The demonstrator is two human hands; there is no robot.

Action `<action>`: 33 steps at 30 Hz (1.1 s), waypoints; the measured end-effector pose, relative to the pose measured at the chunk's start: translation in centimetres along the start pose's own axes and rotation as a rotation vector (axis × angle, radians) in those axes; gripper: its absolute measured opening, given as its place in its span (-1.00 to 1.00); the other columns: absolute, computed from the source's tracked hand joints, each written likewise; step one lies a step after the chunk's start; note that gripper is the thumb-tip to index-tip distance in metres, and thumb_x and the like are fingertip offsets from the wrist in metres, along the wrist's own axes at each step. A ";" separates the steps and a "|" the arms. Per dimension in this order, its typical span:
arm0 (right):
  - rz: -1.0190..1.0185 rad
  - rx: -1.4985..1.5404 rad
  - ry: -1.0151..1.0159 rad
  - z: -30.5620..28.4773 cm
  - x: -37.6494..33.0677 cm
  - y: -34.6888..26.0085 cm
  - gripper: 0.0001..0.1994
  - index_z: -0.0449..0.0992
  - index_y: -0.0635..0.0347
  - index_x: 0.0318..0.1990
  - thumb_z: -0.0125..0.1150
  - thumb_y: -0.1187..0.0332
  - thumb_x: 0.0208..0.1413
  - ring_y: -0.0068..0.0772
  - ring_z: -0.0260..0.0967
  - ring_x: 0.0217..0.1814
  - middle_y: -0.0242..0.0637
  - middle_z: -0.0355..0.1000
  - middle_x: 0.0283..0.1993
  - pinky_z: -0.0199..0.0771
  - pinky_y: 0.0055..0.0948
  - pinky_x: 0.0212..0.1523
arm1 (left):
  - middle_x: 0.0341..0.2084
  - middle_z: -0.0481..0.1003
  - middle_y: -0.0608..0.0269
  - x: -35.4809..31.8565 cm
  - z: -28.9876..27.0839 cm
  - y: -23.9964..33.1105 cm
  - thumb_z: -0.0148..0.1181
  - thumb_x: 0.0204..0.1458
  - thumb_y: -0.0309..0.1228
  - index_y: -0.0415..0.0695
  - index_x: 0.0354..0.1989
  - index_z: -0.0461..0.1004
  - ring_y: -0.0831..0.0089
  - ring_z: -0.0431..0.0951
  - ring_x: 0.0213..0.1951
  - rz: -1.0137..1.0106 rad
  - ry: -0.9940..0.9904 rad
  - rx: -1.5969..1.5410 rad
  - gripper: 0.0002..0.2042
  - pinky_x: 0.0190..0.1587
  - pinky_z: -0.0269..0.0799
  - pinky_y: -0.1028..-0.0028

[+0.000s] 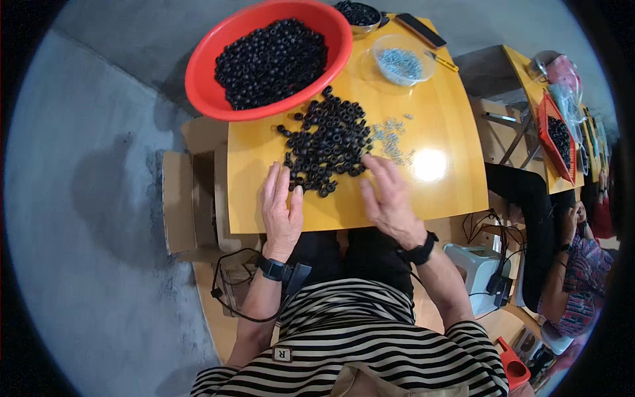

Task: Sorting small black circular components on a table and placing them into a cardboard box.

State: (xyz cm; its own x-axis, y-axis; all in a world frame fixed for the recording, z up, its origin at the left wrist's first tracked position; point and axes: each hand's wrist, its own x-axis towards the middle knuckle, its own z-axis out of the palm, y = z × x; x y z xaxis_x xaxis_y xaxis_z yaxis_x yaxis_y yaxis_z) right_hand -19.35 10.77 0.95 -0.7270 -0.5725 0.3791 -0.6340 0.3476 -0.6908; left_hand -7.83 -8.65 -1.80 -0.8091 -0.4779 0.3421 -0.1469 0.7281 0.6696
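Observation:
A pile of small black rubber rings (329, 142) lies spread on a yellow wooden table (443, 192). My left hand (280, 208) rests flat at the pile's near left edge, fingers apart, fingertips touching the nearest rings. My right hand (389, 198) lies palm down at the pile's near right edge, fingers spread and holding nothing. Beside the pile to the right is a scatter of small silver metal parts (391, 140). A big red bowl (205, 79) heaped with more black rings sits at the table's far left corner.
A clear plastic bowl (403, 65) of silver parts, a metal bowl (360, 14) of black rings, a dark phone (421, 30) and a yellow-handled tool (442, 61) stand at the far edge. Cardboard boxes (178, 198) sit left of the table. Another person (575, 278) works at right.

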 end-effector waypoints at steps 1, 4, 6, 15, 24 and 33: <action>0.064 0.088 0.067 -0.2 -0.8 0.0 -0.69 0.43 0.32 0.04 0.18 0.53 0.12 -0.15 0.47 -0.15 0.00 0.41 -0.07 0.51 -0.35 -0.22 | 0.21 0.30 -0.11 -0.5 0.1 -0.2 0.17 0.12 -0.48 -0.27 0.15 0.40 -0.01 0.30 0.24 -0.014 -0.001 0.010 -0.61 0.22 0.27 0.21; 0.158 0.048 0.109 -0.1 -2.5 0.1 -0.84 0.49 0.31 -0.14 0.22 0.55 0.11 -0.33 0.44 -0.43 -0.13 0.44 -0.33 0.42 -0.45 -0.44 | -0.01 0.47 0.02 -1.5 0.4 -0.7 0.28 -0.01 -0.59 -0.24 -0.07 0.55 0.12 0.45 0.06 -0.068 0.136 -0.120 -0.72 0.10 0.38 0.29; 0.186 0.102 0.117 0.8 -3.0 -0.2 -0.89 0.50 0.30 -0.22 0.25 0.53 0.10 -0.37 0.39 -0.49 -0.17 0.42 -0.41 0.39 -0.47 -0.48 | -0.04 0.48 0.04 -1.8 0.1 -0.9 0.27 0.00 -0.59 -0.24 -0.07 0.55 0.17 0.47 0.03 -0.067 0.137 -0.085 -0.72 0.09 0.39 0.33; 0.184 0.212 0.155 3.5 -3.9 -1.3 -0.91 0.50 0.27 -0.38 0.30 0.48 0.11 -0.45 0.30 -0.60 -0.26 0.36 -0.56 0.32 -0.48 -0.55 | -0.13 0.44 0.10 -1.8 -0.3 -1.4 0.34 -0.10 -0.60 -0.22 -0.09 0.56 0.17 0.45 -0.07 -0.076 0.132 -0.096 -0.67 0.00 0.39 0.32; 0.159 0.235 0.181 3.5 -4.2 -1.0 -0.91 0.50 0.28 -0.37 0.25 0.48 0.16 -0.53 0.27 -0.57 -0.30 0.36 -0.55 0.28 -0.53 -0.51 | -0.14 0.43 0.13 -1.0 0.1 -1.4 0.32 -0.12 -0.60 -0.19 -0.09 0.56 0.17 0.41 -0.07 -0.005 0.093 -0.004 -0.66 0.00 0.33 0.27; 0.149 0.218 0.196 3.5 -4.0 -1.1 -0.92 0.50 0.26 -0.39 0.28 0.51 0.09 -0.42 0.35 -0.58 -0.23 0.38 -0.54 0.35 -0.48 -0.53 | -0.23 0.46 0.18 -1.3 -0.1 -1.7 0.33 -0.09 -0.63 -0.23 -0.14 0.57 0.32 0.48 -0.14 -0.033 0.110 -0.062 -0.72 -0.02 0.40 0.43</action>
State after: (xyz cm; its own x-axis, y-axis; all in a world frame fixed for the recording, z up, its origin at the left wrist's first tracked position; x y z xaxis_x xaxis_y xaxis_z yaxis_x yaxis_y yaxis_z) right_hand -14.87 10.13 -1.97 -0.8579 -0.3661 0.3606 -0.4609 0.2380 -0.8550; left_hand -6.49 -9.33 -3.24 -0.7368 -0.5542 0.3872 -0.1338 0.6809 0.7200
